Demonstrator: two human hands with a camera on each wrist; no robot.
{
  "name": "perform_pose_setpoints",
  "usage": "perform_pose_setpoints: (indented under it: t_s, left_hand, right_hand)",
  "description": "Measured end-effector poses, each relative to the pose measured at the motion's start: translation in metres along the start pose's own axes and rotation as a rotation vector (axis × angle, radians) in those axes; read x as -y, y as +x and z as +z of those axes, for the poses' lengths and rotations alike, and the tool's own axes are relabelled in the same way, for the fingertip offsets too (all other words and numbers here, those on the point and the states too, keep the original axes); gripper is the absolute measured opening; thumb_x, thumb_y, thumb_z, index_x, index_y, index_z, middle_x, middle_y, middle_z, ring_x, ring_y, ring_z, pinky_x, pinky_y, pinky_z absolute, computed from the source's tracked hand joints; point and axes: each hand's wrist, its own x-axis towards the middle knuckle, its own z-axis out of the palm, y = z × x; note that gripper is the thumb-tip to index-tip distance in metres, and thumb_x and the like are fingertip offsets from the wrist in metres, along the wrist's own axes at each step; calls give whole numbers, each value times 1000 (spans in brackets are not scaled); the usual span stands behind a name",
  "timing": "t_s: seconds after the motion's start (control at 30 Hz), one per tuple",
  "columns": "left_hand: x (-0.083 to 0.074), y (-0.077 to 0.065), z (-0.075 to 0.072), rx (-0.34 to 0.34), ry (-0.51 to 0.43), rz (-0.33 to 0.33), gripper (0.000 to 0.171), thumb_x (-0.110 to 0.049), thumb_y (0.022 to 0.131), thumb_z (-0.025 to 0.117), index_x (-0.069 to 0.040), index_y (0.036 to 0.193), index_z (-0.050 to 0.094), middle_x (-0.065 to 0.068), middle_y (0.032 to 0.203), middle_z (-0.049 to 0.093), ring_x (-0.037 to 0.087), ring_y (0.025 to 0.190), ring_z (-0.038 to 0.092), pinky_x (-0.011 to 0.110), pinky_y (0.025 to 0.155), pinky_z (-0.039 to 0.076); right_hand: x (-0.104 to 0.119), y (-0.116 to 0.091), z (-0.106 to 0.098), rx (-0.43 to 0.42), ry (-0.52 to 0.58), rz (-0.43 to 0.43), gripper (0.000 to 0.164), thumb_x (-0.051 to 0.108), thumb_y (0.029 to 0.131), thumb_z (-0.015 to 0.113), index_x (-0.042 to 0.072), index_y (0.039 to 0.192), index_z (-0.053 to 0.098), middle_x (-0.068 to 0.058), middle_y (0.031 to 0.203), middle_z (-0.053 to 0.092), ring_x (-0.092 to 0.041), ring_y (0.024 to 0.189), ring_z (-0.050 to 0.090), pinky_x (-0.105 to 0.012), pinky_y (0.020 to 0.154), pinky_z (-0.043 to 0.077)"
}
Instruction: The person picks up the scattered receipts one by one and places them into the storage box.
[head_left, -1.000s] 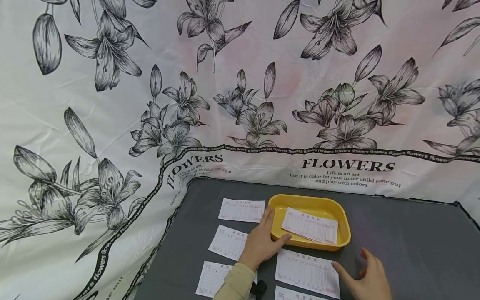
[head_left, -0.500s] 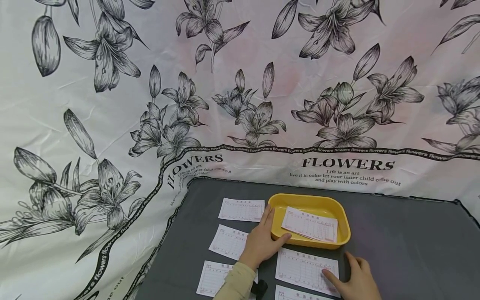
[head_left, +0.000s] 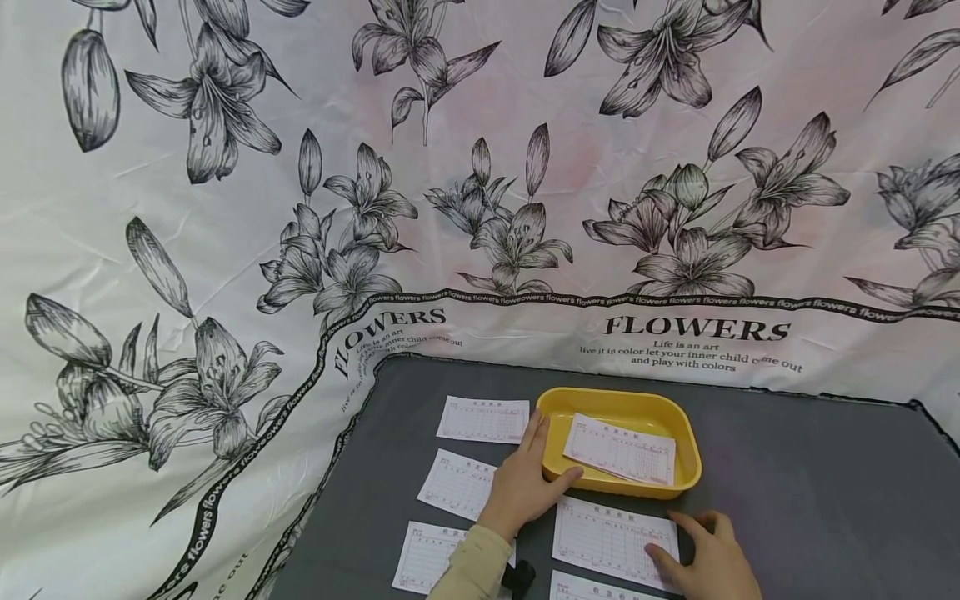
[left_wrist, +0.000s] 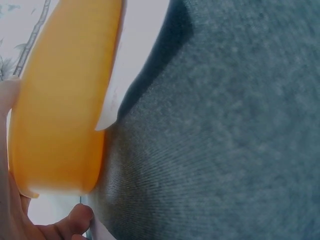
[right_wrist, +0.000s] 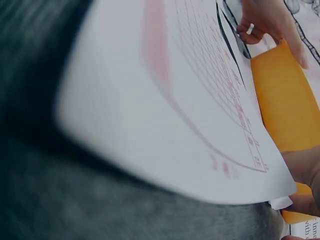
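My left hand holds the near left corner of a yellow plastic tray, thumb at the near rim and fingers along the left side. Inside the tray lie receipt slips printed in red. Just in front of it, my right hand pinches the right edge of another receipt slip, thumb over the printed face. In the right wrist view this slip bows up off the dark surface, its corner between the fingers. The left wrist view shows the tray's wall and a slip's edge beside it.
More slips lie left of the tray: one at the back, one in the middle and one nearer. Another slip is cut off by the bottom edge. A flower-printed cloth borders the grey tabletop.
My right hand has moved left from beside the receipt slip onto its right edge and now pinches it. The slip has shifted very slightly. My left hand stays on the tray.
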Motion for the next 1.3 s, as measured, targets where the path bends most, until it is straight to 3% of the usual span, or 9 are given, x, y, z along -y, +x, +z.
perform_pose_setpoints:
  t_s: [0.3,0.43,0.57,0.7,0.93,1.13,1.3]
  left_hand:
    - [0,0,-1,2,-6,-2,97,-73,97,59,-19,171,25,-10,179,13,31,127,66,46,98,58]
    - [1,0,-1,-6,-6,8,97,-73,97,59,-19,171,25,-8,179,14,31,125,68,46,95,59]
    - [1,0,-1,-2,-6,7,98,-75,96,57,-19,171,25,-8,179,15,31,123,68,46,93,59]
    - [0,0,-1,12,-12,-7,99,-76,96,56,-20,171,24,-10,179,14,30,123,69,45,93,59]
    - [-1,0,-1,7,-4,-11,99,-76,95,57,-20,171,25,-10,178,15,31,121,69,45,91,60]
    - [-1,0,0,-3,-2,2,100,-77,95,56,-20,171,25,-9,178,15,31,119,70,43,89,60]
    - [2,1,0,-12,-2,17,99,-75,96,57,-18,170,26,-7,178,16,31,118,70,43,87,60]
  right_hand:
    - [6,-5,-4,-11,13,-41,82,65,78,86,3,129,72,-24,124,63,-39,101,67,-64,89,55]
    - [11,-5,-6,-21,17,-46,65,50,83,88,3,127,74,-21,120,70,-44,105,68,-64,90,54]
    - [14,-5,-8,-28,27,-30,37,29,90,85,5,118,78,-15,106,76,-38,94,70,-59,83,55]
    - [14,-7,-9,-52,28,-28,20,20,93,82,8,110,82,-5,92,77,-24,78,66,-53,73,55]
    - [11,-12,-10,-92,40,-102,19,12,94,78,9,112,82,-6,91,77,-25,76,68,-52,69,55]
    - [9,-20,-10,-128,162,-107,14,7,96,75,6,108,82,-1,87,75,-15,68,55,-32,59,46]
    - [11,-29,-16,-157,257,-68,13,7,98,74,5,109,81,-1,88,76,-12,61,52,-25,56,42]
